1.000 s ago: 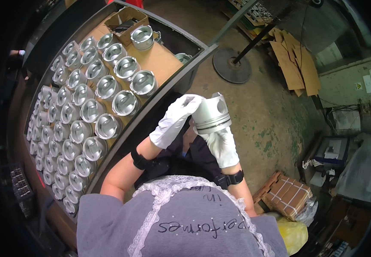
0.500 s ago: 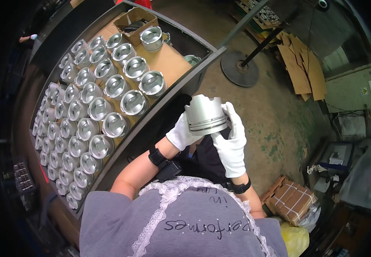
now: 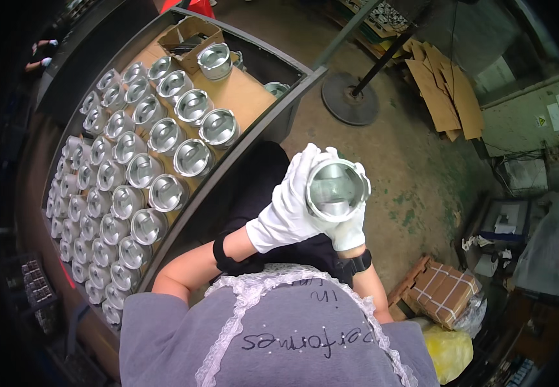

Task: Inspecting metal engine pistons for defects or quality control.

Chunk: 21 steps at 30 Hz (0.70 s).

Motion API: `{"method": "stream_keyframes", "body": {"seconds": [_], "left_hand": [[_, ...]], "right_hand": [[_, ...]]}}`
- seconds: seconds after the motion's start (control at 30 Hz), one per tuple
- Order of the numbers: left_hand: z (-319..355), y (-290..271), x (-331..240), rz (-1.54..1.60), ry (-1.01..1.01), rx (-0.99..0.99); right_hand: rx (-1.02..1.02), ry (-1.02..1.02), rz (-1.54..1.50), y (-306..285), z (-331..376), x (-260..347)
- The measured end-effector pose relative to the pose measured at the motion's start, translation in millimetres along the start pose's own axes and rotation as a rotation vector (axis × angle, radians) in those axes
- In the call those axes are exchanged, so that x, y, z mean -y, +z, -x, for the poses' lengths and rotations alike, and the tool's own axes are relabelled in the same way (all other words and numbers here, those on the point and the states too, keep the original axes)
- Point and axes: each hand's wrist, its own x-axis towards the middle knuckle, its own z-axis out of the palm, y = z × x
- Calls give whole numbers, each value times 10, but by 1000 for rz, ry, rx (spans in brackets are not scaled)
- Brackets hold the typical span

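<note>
A silver engine piston is held up in front of me, its open, hollow end turned toward the camera. My left hand, in a white glove, wraps round its left side with the fingers along the wall. Underneath and behind the piston, my right hand, also gloved in white, supports it; most of its fingers are hidden. To the left, rows of similar pistons stand with hollow ends up on a cardboard-covered table. One single piston stands near the table's far corner.
The table's raised dark rim runs close to my left arm. An open cardboard box sits at the far end. Beyond are a round metal stand base and leaning cardboard sheets. A strapped carton lies at the lower right.
The piston has been tipped from side-on with its grooved end down to show its hollow inside, and moved right. My left hand has shifted along its side; my right hand has gone lower behind it.
</note>
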Motion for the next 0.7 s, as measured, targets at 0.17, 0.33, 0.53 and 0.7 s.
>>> {"method": "stream_keyframes", "body": {"seconds": [0.17,0.33,0.53,0.7], "left_hand": [[69,-44,53,72,80,-31],[145,-110,-92,162,117,-46],[165,-157,-535,-233,204,-125],[298,-330,-686,-136,122,-37]], "right_hand": [[26,202,-482,28,90,185],[-5,120,-256,158,294,323],[94,143,-607,-15,572,161],[189,167,-705,-85,747,21]]}}
